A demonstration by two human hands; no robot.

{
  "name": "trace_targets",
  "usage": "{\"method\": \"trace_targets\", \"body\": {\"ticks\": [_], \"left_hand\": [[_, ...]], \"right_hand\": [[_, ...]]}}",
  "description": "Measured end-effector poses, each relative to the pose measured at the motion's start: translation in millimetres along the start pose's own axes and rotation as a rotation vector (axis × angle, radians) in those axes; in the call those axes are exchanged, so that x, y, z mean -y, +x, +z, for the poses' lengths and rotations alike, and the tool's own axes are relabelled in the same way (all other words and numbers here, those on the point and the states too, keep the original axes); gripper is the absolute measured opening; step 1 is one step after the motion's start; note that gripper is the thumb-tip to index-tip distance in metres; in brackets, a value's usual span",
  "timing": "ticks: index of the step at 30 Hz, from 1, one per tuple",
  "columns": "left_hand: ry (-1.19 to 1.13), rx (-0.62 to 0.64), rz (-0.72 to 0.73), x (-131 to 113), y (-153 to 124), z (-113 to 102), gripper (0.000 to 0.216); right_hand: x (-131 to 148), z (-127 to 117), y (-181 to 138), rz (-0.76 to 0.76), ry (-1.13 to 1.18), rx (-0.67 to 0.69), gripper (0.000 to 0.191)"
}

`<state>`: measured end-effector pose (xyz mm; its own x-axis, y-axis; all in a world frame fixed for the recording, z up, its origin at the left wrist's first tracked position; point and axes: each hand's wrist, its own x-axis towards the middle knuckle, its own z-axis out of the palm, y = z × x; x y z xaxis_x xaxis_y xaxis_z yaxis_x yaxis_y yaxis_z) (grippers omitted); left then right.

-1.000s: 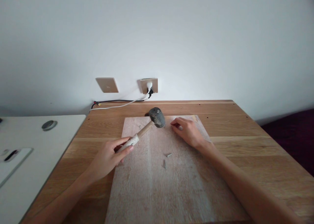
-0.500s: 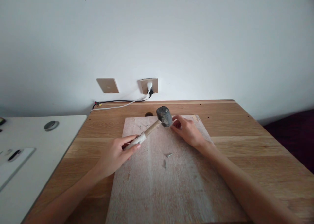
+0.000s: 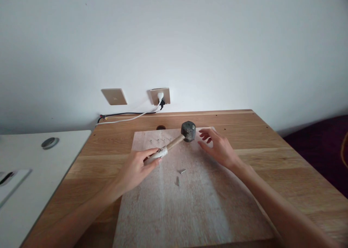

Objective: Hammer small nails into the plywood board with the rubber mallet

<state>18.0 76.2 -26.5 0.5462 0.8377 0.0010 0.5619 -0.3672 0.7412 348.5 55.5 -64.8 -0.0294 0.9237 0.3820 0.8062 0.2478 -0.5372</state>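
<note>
My left hand (image 3: 140, 168) is wrapped round the pale handle of a rubber mallet (image 3: 188, 131). The mallet's dark head is over the far part of a whitish wooden board (image 3: 163, 219), close to the fingers of my right hand (image 3: 217, 146). Those fingers are apart, with nothing visible in them. Two loose screws (image 3: 182, 171) lie mid-board. Several small screws or nails (image 3: 158, 141) stand in a row near the board's far left edge. What lies behind the mallet head is hidden.
The board rests on a wooden table (image 3: 293, 179) against a white wall. Cables (image 3: 127, 120) run along the back to a wall socket (image 3: 160, 96). At left is a white tabletop (image 3: 49, 175) with a round grey cap (image 3: 50, 143). Dark purple fabric (image 3: 318, 146) is at right.
My right hand has drawn back to the right from the mallet head, and its fingers have spread. My left hand has shifted the mallet slightly right. The view has turned a little.
</note>
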Motion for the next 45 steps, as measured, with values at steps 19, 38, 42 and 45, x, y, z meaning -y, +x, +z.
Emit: {"method": "trace_targets", "body": {"ticks": [19,38,42,45], "left_hand": [[-0.033,-0.058,-0.070,9,-14,-10,0.044],[-0.038,-0.041,-0.106,16,-16,-9,0.046],[-0.069,-0.046,-0.096,15,-17,-8,0.045],[-0.090,-0.048,-0.099,14,-18,-7,0.045]], "right_hand": [[66,0,-20,-0.390,-0.028,0.406,0.019],[-2,20,8,0.032,0.140,-0.053,0.015],[-3,21,6,0.021,0.133,-0.045,0.015],[-1,21,4,0.018,0.113,-0.027,0.015]]}}
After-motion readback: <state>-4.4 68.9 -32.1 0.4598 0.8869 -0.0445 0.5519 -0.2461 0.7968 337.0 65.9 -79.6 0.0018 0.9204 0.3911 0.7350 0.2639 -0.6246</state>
